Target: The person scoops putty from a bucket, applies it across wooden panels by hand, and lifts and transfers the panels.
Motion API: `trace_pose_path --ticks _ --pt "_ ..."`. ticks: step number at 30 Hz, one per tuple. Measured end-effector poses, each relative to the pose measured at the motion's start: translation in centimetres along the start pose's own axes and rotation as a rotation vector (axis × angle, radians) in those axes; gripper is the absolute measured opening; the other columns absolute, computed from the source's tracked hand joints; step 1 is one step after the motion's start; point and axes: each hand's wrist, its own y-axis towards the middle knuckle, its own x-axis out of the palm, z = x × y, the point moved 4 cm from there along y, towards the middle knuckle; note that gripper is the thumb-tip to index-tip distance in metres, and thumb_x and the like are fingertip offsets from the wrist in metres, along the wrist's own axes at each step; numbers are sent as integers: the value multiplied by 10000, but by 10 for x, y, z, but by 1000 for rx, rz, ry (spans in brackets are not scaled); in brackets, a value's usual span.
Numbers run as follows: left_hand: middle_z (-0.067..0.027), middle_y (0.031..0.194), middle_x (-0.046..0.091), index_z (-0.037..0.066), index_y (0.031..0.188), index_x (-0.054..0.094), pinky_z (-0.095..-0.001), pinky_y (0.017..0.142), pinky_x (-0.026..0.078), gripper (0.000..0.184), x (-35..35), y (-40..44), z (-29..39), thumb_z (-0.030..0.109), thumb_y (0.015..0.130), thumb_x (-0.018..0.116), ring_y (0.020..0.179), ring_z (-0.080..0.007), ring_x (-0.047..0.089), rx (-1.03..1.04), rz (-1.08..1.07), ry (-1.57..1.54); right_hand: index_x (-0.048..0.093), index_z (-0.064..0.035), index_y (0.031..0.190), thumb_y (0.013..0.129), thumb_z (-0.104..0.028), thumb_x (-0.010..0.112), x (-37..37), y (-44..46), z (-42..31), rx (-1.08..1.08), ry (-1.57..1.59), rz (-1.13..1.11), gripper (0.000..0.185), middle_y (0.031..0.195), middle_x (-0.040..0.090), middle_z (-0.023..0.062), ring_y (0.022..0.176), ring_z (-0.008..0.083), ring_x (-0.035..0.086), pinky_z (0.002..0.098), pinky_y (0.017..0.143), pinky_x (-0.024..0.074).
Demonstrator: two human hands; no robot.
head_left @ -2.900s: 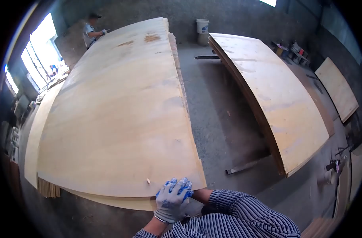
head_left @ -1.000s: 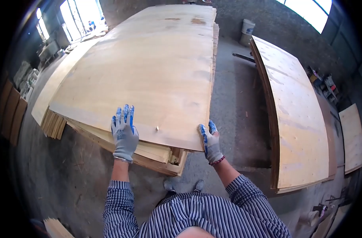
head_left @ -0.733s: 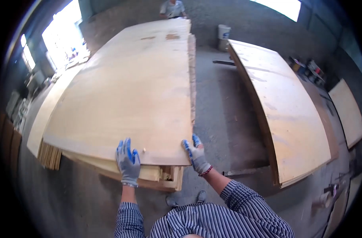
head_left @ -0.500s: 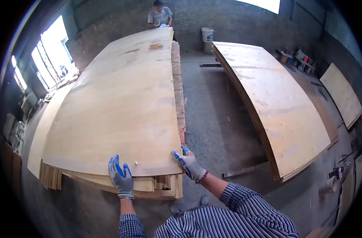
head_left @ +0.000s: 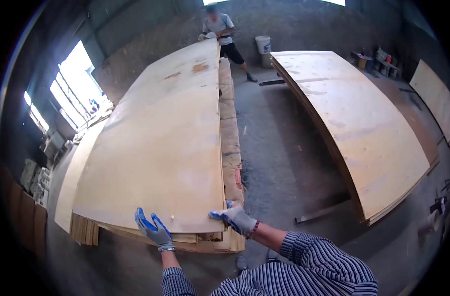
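A large pale plywood sheet (head_left: 156, 143) lies on top of a stack of boards. My left hand (head_left: 155, 229), in a grey glove with blue coating, rests on the sheet's near edge with fingers spread. At the near right corner, my right hand (head_left: 237, 218) in a matching glove grips the sheet's edge, thumb on top and the other fingers partly hidden at the side. Beneath, the stack (head_left: 233, 241) shows past the sheet at the front and right. A small light chip (head_left: 172, 217) lies on the sheet between my hands.
A co-worker (head_left: 219, 29) stands at the far end, hands at the sheet's edge. Another plywood stack (head_left: 355, 133) stands to the right across the floor aisle (head_left: 269, 143). A white bucket (head_left: 263, 44) is by the back wall, and a board (head_left: 434, 96) leans at far right.
The top sheet has shifted left over the stack, baring more of the stack's right side. The co-worker has stepped right, one leg out in the aisle. My hands stay at the near edge.
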Motion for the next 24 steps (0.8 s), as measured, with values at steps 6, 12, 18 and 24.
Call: trace_pose_path --ticks 6,12,18,24 --pt "-155 1526 325 -28 1456 324 -397 1073 391 508 -56 -39 -60 154 1016 500 1352 -273 381 -303 66 -312 640 -12 1104 811 -198 797 9 -64 24 59 57 -56 380 935 687 37 745 79 612 214 605 472" --pt "-153 1553 263 10 1492 272 -411 1125 357 511 -99 -46 -174 198 1047 438 1380 -273 342 -464 40 -345 620 40 1116 807 -125 791 -40 -181 12 214 13 247 389 1010 690 96 845 124 653 240 714 524" --pt "-98 1582 219 38 1542 139 -418 1185 254 618 -68 -25 -302 419 1065 238 1402 -259 319 -714 33 -776 592 42 1207 885 -100 698 -116 -275 -48 113 -203 592 368 1098 663 85 974 151 640 271 861 534" --pt "-194 1507 355 17 1492 303 -456 1134 344 607 -62 9 -237 432 1049 324 1314 -320 454 -634 38 -377 641 -17 1046 987 -212 533 -182 -290 9 -69 -1275 1223 230 940 677 181 858 315 659 401 758 522"
